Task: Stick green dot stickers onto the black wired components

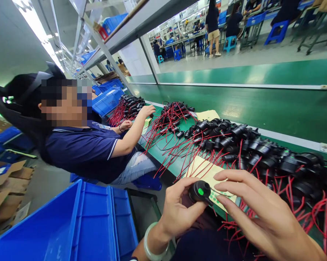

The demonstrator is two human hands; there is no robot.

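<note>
A black round part (pixel 198 191) with a green oval sticker on its end is held in my left hand (pixel 179 206), between thumb and fingers. A pale bangle circles my left wrist. My right hand (pixel 258 206) is just right of that part, fingers spread and slightly curved, with nothing visible between them. Behind both hands lies a pale yellow sheet (pixel 203 170) with rows of green dots. A long heap of black parts (pixel 234 137) with red and black wires stretches along the green bench (pixel 163 154), beyond and to the right of my hands.
A co-worker (pixel 84 152) sits at the left, both hands over the bench near more wired parts (pixel 176 112). Large blue bins (pixel 95 221) stand at the lower left, beside cardboard boxes (pixel 8 188). A green conveyor surface (pixel 234 101) runs behind the bench, under a metal shelf frame.
</note>
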